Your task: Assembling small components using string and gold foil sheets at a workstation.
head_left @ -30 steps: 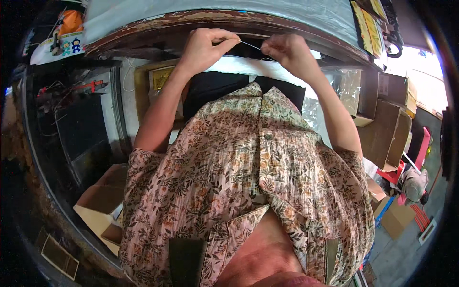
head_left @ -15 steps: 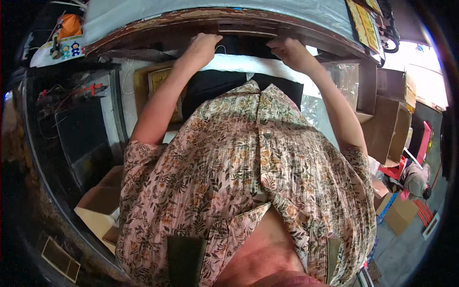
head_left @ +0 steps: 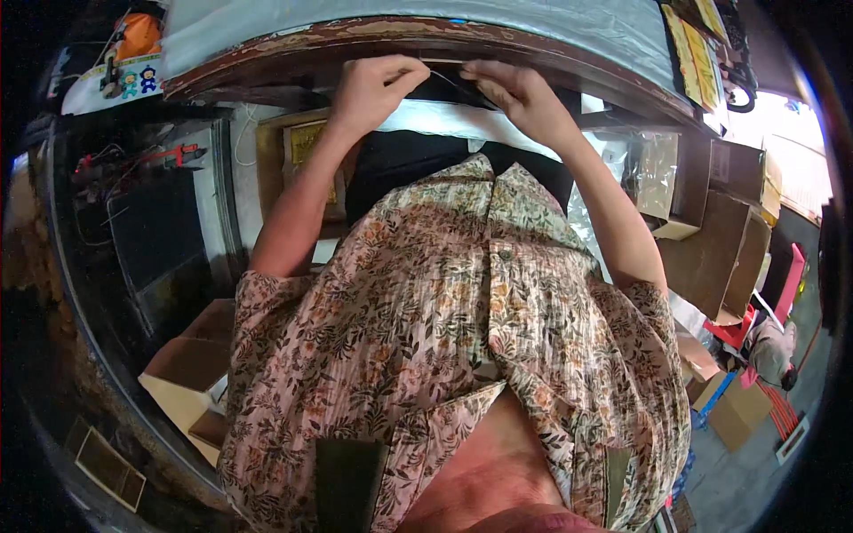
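Just below the table's front edge, both of my hands are raised close together. My left hand pinches with thumb and forefinger on a thin pale strand, which looks like thread or wire. Facing it, my right hand has its fingers pressed together near the strand. What they hold, if anything, is too small to make out. A white band of material lies across my dark-clothed lap beneath the hands.
Ahead is a table with a worn brown edge and a pale plastic cover. Cardboard boxes stand at the right, and another open box at the lower left. A yellow printed item lies at the table's right end.
My hands have come closer together, the right one moving left and the left one slightly right. The strand that curled beside my left hand now stretches toward the right fingers.
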The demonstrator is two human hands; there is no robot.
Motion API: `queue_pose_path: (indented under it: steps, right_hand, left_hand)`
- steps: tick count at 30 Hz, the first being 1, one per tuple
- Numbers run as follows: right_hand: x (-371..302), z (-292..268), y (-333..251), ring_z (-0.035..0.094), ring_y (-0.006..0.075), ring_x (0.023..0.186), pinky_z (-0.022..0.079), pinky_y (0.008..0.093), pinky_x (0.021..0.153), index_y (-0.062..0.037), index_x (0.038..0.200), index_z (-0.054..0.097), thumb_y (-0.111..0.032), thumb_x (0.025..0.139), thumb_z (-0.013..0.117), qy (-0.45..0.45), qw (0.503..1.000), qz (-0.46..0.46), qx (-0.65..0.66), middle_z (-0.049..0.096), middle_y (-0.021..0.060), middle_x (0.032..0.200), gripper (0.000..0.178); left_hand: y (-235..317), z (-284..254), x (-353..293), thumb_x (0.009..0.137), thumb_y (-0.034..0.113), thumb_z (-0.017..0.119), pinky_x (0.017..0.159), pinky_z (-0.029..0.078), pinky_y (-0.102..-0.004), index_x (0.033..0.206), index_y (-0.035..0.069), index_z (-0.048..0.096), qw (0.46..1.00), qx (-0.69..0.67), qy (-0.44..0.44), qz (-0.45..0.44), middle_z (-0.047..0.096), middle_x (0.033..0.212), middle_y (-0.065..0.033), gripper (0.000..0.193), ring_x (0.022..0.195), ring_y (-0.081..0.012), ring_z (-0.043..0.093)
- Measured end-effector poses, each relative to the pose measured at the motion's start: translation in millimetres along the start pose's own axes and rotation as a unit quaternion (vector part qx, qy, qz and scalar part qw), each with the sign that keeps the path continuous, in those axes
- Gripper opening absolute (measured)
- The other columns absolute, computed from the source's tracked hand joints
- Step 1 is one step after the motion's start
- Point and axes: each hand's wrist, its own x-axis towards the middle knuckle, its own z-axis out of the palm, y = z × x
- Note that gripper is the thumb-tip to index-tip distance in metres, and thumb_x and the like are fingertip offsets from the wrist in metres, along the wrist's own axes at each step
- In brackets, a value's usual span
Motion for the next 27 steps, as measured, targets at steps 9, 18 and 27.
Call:
queue_pose_path:
  steps: [9, 18, 27]
  right_hand:
    - [9, -43, -67, 0.063, 0.0138, 0.105, 0.049, 0.0285, 0.094, 0.0000, 0.127, 0.060, -0.021, 0.099, 0.062, -0.036, 0.989, -0.029, 0.140, 0.069, 0.0052, 0.111, 0.035]
    - [26, -107, -195, 0.065, 0.0093, 0.073, 0.053, 0.0236, 0.066, 0.0005, 0.097, 0.072, -0.008, 0.092, 0.069, -0.051, 0.983, 0.009, 0.176, 0.073, 0.0067, 0.084, 0.011]
    - [25, -175, -253, 0.069, 0.0148, 0.072, 0.058, 0.0282, 0.062, 0.0002, 0.092, 0.075, 0.000, 0.087, 0.071, 0.149, 0.965, -0.174, -0.126, 0.073, 0.0126, 0.083, 0.007]
  left_hand:
    - [84, -66, 8, 0.099, 0.012, 0.059, 0.087, 0.054, -0.0244, 0.106, -0.001, 0.067, 0.969, -0.194, 0.031, 0.149, 0.072, 0.107, -0.0107, 0.017, 0.100, -0.0143, 0.067]
    - [115, -94, 55, 0.099, 0.005, 0.054, 0.102, 0.045, -0.0356, 0.104, -0.002, 0.060, 0.757, -0.553, -0.025, 0.347, 0.065, 0.117, -0.0187, 0.010, 0.111, -0.0228, 0.062]
    - [198, -22, 85, 0.104, 0.015, 0.038, 0.100, 0.051, -0.0399, 0.109, 0.005, 0.055, 0.691, -0.658, -0.283, 0.101, 0.071, 0.102, -0.0174, 0.020, 0.107, -0.0306, 0.068]
